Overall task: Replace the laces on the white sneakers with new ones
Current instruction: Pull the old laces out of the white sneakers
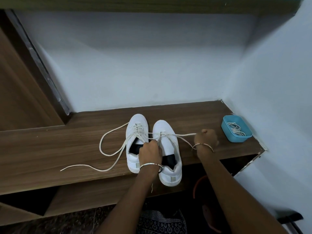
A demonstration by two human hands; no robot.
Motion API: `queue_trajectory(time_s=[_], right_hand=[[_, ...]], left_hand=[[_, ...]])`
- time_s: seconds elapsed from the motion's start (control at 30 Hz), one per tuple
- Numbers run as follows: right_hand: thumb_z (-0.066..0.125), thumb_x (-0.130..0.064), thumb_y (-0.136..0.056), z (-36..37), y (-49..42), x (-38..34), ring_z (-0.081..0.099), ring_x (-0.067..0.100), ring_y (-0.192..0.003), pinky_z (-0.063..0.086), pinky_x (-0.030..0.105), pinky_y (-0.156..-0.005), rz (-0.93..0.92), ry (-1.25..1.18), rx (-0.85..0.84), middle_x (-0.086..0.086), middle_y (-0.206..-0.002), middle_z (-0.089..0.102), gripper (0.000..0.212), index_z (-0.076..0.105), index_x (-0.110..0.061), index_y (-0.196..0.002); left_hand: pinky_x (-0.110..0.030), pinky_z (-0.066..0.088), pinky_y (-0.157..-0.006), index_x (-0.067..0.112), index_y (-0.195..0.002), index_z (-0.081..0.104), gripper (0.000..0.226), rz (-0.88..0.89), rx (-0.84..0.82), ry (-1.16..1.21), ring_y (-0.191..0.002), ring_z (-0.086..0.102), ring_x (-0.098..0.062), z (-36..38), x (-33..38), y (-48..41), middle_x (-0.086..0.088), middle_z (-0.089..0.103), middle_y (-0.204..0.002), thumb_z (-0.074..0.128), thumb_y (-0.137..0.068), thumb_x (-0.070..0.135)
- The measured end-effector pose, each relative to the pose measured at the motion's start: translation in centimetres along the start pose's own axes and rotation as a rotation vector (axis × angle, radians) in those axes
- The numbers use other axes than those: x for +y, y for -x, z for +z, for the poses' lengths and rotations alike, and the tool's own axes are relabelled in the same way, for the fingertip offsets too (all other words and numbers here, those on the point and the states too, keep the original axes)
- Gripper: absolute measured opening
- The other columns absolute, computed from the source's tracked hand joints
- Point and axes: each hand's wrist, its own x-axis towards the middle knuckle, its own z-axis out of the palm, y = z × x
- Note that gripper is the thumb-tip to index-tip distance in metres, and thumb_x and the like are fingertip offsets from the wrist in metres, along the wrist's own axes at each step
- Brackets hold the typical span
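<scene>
Woodgrain shelf (50,149) bears 2 white sneakers (163,127), flat lace (185,134).

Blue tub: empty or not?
Not empty. The blue tub holds a loose bundle of white laces.

Both bare forearms reach forward over the front edge of the counter (50,149), each wrist ringed by a thin bangle (150,164). The left hand (150,152) sits knuckles-up near the middle of that edge, its fingers curled down and pinching a lace (184,135). The right hand (206,137), farther toward the counter's right end, is balled into a fist around the lace's end.
</scene>
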Motion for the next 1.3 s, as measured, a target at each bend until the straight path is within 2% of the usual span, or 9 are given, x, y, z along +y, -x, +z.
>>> queue_trajectory(time_s=[0.17, 0.33, 0.5, 0.7, 0.83, 1.0, 1.07, 1.17, 1.3], right_hand=[[0.062, -0.036, -0.077, 3.1, 3.5, -0.9, 0.054, 0.026, -0.109, 0.045, 0.045, -0.092, -0.717, 0.197, -0.222, -0.005, -0.108, 0.064, 0.021, 0.071, -0.030, -0.096], [0.056, -0.029, -0.092, 5.0, 6.0, -2.5, 0.043, 0.023, -0.121, 0.028, 0.040, -0.087, -0.905, 0.574, -0.250, -0.008, -0.127, 0.058, 0.020, 0.075, -0.025, -0.097], [0.054, -0.024, -0.090, 3.8, 4.8, -2.9, 0.048, 0.024, -0.116, 0.033, 0.042, -0.090, -0.750, 0.464, -0.140, -0.005, -0.114, 0.061, 0.016, 0.069, -0.021, -0.094], [0.056, -0.021, -0.087, 0.4, 1.3, -1.8, 0.060, 0.035, -0.108, 0.050, 0.043, -0.089, -0.220, 0.016, 0.035, 0.010, -0.104, 0.070, 0.018, 0.072, -0.016, -0.091], [0.045, -0.028, -0.080, -1.1, -0.7, -0.2, 0.069, 0.036, -0.096, 0.054, 0.037, -0.086, 0.062, -0.216, 0.019, 0.017, -0.091, 0.075, 0.028, 0.069, -0.014, -0.081], [0.063, -0.017, -0.082, -0.4, 2.4, -0.2, 0.066, 0.029, -0.098, 0.052, 0.038, -0.089, -0.049, -0.226, -0.030, 0.005, -0.094, 0.071, 0.006, 0.064, -0.023, -0.081], [0.070, -0.020, -0.079, 0.7, 4.3, -0.2, 0.066, 0.022, -0.088, 0.054, 0.039, -0.084, -0.154, -0.229, -0.149, -0.002, -0.087, 0.068, 0.010, 0.061, -0.025, -0.079], [0.073, -0.025, -0.081, 2.5, 6.7, 0.4, 0.061, 0.020, -0.093, 0.051, 0.038, -0.083, -0.391, -0.133, -0.244, 0.001, -0.098, 0.063, 0.015, 0.064, -0.019, -0.091], [0.061, -0.055, -0.085, 3.3, 8.8, 0.0, 0.058, 0.021, -0.098, 0.048, 0.036, -0.083, -0.526, -0.026, -0.280, 0.004, -0.107, 0.062, 0.046, 0.064, -0.014, -0.103]], left_hand=[[-0.038, 0.044, -0.076, 0.008, -0.103, 0.062, 0.020, 0.008, -0.006, -0.026, -0.098, 0.064, -0.036, 0.0, 0.0, -0.1, -0.016, 0.069, -0.102, 0.045, -0.098, 0.018], [-0.039, 0.046, -0.079, 0.009, -0.103, 0.062, 0.020, 0.001, -0.026, -0.033, -0.099, 0.064, -0.035, 0.0, -0.1, -0.1, -0.015, 0.069, -0.104, 0.044, -0.098, 0.014], [-0.039, 0.045, -0.075, 0.009, -0.101, 0.063, 0.021, 0.002, -0.002, -0.016, -0.096, 0.065, -0.037, 0.2, -0.2, -0.1, -0.016, 0.070, -0.100, 0.045, -0.099, 0.018], [-0.037, 0.043, -0.070, 0.009, -0.099, 0.063, 0.022, 0.005, 0.028, 0.010, -0.092, 0.066, -0.037, 0.5, -0.3, 0.0, -0.016, 0.070, -0.097, 0.046, -0.099, 0.022], [-0.037, 0.041, -0.069, 0.009, -0.099, 0.062, 0.020, 0.007, 0.020, 0.006, -0.092, 0.066, -0.036, 0.4, -0.2, 0.0, -0.016, 0.070, -0.097, 0.046, -0.099, 0.020], [-0.035, 0.038, -0.068, 0.009, -0.101, 0.062, 0.022, 0.041, 0.014, -0.012, -0.093, 0.066, -0.036, 0.5, -0.3, -0.1, -0.015, 0.070, -0.099, 0.045, -0.101, 0.023], [-0.033, 0.038, -0.067, 0.009, -0.099, 0.063, 0.032, 0.081, -0.022, 0.005, -0.093, 0.066, -0.033, 0.1, -0.3, -0.4, -0.013, 0.070, -0.097, 0.048, -0.101, 0.036], [-0.032, 0.037, -0.066, 0.009, -0.094, 0.066, 0.052, 0.077, -0.014, 0.048, -0.091, 0.065, -0.034, -1.1, -0.5, -1.7, -0.014, 0.069, -0.094, 0.039, -0.101, 0.053], [-0.035, 0.043, -0.070, 0.011, -0.100, 0.069, 0.024, 0.078, 0.079, 0.025, -0.095, 0.065, -0.037, -2.6, -0.6, -4.1, -0.017, 0.071, -0.097, 0.049, -0.098, 0.024]])
